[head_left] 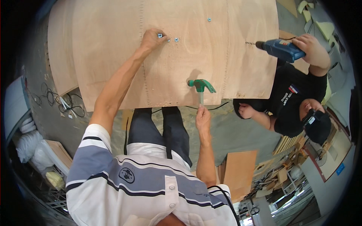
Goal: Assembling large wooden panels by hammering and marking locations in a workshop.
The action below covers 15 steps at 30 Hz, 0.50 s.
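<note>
My left hand (151,40) rests on the plywood panel (181,71) with its fingers closed on a small shiny T-nut (160,35). Just to the right of those fingertips, another T-nut (176,39) sits on the board, and a third T-nut (209,19) lies farther off toward the far right. My right hand (203,117) grips a claw hammer (201,85) by its pale handle near the panel's front edge. The green hammer head is above the wood and casts a shadow on it.
At the right a co-worker in black holds a blue power drill (283,49), its bit over the panel. Black cables (49,94) lie on the floor at left. A brown board (239,175) leans behind on the right, near piled wood scraps (275,177).
</note>
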Each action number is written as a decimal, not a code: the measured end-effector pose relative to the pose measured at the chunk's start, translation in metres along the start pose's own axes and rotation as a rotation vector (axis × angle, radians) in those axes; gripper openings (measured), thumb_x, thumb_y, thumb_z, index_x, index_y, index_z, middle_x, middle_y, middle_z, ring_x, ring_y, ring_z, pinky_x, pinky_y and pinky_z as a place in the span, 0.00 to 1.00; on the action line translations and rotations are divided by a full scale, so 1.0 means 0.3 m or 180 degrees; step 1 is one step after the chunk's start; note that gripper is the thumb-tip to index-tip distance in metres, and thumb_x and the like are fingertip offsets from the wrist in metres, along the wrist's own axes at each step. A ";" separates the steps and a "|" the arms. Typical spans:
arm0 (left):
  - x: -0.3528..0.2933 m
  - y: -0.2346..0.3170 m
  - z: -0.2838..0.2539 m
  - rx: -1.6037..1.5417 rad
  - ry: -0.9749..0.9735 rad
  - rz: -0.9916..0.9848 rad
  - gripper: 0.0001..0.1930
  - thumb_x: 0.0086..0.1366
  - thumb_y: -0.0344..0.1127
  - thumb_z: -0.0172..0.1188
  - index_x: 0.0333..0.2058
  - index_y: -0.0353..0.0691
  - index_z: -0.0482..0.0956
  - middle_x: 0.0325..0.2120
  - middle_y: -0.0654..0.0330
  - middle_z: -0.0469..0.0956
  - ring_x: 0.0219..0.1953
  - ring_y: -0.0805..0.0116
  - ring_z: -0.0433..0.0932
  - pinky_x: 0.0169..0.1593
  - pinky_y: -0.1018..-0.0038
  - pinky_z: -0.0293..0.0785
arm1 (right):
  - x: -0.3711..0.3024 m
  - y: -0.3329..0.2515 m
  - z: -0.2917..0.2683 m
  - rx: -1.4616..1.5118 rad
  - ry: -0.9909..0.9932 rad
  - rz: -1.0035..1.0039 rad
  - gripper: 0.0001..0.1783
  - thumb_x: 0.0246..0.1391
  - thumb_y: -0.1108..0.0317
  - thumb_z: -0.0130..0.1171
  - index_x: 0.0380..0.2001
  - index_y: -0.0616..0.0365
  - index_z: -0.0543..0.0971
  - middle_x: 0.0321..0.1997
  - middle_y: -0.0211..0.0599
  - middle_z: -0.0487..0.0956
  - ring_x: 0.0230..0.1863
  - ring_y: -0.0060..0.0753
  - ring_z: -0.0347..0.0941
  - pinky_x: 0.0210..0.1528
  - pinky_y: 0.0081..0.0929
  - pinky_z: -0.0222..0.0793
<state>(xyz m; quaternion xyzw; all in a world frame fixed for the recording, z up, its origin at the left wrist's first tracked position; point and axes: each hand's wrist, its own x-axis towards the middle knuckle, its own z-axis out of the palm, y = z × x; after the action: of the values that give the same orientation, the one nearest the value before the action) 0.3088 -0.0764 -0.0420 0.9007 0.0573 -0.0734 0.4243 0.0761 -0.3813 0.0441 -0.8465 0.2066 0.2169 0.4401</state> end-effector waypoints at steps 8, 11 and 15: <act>-0.472 -0.012 -0.041 -0.1733 0.0335 -0.1769 0.24 0.64 0.49 0.57 0.16 0.36 0.72 0.10 0.65 0.67 0.14 0.76 0.65 0.20 0.75 0.62 | 0.115 -0.277 0.001 -0.0230 -0.0102 -0.0769 0.21 0.64 0.60 0.43 0.24 0.68 0.69 0.18 0.50 0.65 0.20 0.37 0.61 0.27 0.37 0.61; -0.920 -0.085 -0.037 -0.2714 0.0335 -0.2870 0.24 0.66 0.51 0.53 0.18 0.39 0.73 0.08 0.66 0.63 0.09 0.78 0.60 0.13 0.79 0.52 | 0.131 -0.579 -0.024 0.0318 0.0107 -0.1558 0.20 0.64 0.61 0.43 0.23 0.64 0.68 0.16 0.40 0.63 0.20 0.25 0.60 0.23 0.29 0.59; -1.303 -0.239 -0.025 -0.2836 0.0718 -0.3857 0.19 0.66 0.48 0.51 0.23 0.38 0.71 0.14 0.64 0.67 0.11 0.78 0.61 0.12 0.82 0.51 | 0.085 -0.866 0.009 0.1462 0.0025 -0.2421 0.19 0.63 0.59 0.46 0.23 0.62 0.66 0.14 0.36 0.61 0.17 0.27 0.59 0.20 0.27 0.56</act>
<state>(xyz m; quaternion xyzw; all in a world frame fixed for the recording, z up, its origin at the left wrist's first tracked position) -0.0866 -0.0411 -0.0208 0.4574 0.6091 -0.1710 0.6249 0.2369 -0.2459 0.1991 -0.7434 -0.0751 -0.0152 0.6645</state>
